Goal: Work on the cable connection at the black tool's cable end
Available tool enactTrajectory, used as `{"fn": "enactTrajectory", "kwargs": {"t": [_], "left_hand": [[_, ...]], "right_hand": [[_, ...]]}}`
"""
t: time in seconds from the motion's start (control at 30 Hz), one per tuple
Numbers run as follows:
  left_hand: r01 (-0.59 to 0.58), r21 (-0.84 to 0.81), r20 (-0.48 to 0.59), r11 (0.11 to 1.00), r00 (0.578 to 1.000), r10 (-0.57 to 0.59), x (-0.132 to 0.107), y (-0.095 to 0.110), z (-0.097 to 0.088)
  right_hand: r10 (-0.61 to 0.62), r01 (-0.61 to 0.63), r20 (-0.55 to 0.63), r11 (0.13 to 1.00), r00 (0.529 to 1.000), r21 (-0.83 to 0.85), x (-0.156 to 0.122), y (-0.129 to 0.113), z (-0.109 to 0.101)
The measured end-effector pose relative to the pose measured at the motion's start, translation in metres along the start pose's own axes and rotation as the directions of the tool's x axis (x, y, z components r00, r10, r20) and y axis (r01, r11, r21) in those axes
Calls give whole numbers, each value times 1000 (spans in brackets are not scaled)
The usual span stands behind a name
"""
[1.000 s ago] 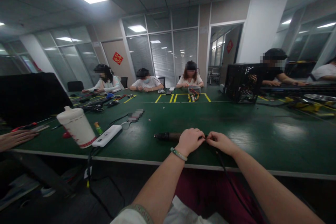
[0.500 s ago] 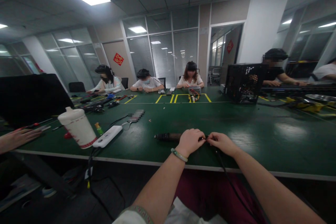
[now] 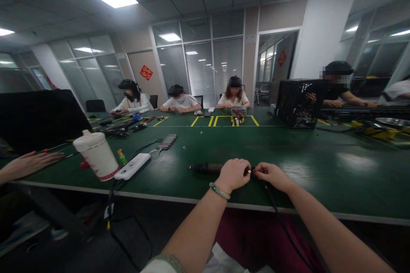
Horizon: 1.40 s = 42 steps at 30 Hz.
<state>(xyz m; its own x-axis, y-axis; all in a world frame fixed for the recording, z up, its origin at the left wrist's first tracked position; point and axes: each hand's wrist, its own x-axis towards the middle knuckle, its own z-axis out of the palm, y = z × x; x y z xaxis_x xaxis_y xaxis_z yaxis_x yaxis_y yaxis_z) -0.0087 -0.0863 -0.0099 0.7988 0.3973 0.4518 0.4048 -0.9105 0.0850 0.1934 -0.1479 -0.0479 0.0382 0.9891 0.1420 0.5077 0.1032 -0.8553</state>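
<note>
1. The green counter (image 3: 320, 166) before me is long, with yellow tape lines (image 3: 224, 118) marked at its far side.
2. Near my edge lies a dark cylindrical tool (image 3: 205, 167); its black cable (image 3: 272, 198) drops over the edge.
3. To my left stand a lidded white cup (image 3: 96, 155) and a small green bottle (image 3: 121, 156), with a white power strip (image 3: 132, 166) lying flat beside them.
4. At the far right stands a black computer case (image 3: 296, 102).

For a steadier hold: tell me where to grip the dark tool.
Probably take the dark tool by its free end left of the left hand, from above: it lies flat on the table, the right hand crowds the other end.
</note>
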Motion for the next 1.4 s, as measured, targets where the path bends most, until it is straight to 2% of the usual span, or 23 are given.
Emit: {"fn": "enactTrajectory", "kwargs": {"t": [0.47,0.67,0.87,1.1,1.4], "left_hand": [[9,38,47,999,999,-11,-1,2,-3],[9,27,6,1000,1000,-10,0,1,0],[11,26,24,1000,1000,-12,0,0,1],[-18,-19,-29,1000,999,17,-1,-3,2],[-10,-20,-7,1000,1000,10,1,-3,2]], "right_hand": [[-11,11,11,1000,1000,14,-1,-3,1],[-24,24,6,1000,1000,9,-1,-3,0],[-18,18,-16,1000,1000,-13,-1,-2,0],[-13,12,-20,1000,1000,-15,1,3,-1],[-8,9,-7,1000,1000,8,0,2,-2]]}}
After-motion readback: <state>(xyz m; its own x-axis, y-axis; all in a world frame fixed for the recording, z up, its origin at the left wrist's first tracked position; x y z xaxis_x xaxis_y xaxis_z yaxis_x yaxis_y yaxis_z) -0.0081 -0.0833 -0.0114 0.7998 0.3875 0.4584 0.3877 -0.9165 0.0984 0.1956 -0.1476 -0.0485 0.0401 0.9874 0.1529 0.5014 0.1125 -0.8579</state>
